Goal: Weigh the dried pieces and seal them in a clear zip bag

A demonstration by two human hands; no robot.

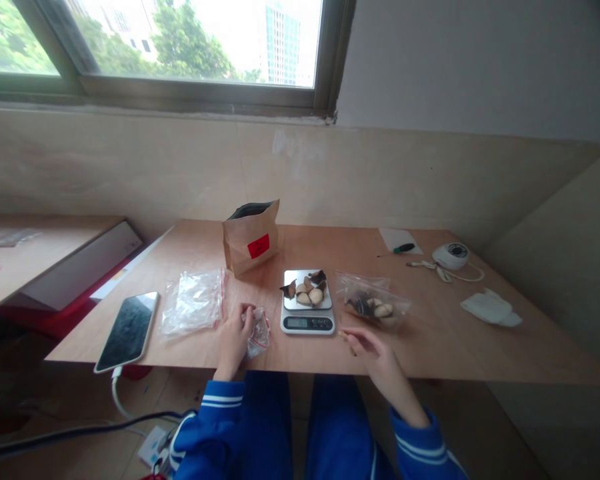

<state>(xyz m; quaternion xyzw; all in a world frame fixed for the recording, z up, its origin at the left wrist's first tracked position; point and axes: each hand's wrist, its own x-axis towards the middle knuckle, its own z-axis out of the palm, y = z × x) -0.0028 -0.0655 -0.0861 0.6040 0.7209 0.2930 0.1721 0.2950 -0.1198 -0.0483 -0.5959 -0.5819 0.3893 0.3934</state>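
Observation:
A small digital kitchen scale (307,322) stands near the table's front edge with several nuts and dark shell pieces (310,289) on its pan. My left hand (234,340) grips a small crumpled clear plastic bag (259,331) just left of the scale. My right hand (369,347) rests right of the scale and pinches a small tan piece (343,334) between its fingertips. Just beyond it lies a clear zip bag (375,303) holding more nuts and shells.
A brown paper pouch (251,237) with a red label stands open behind the scale. Empty zip bags (193,301) and a phone (128,329) lie at the left. A green screwdriver (400,249), white round device (451,255) and folded tissue (490,307) sit at the right.

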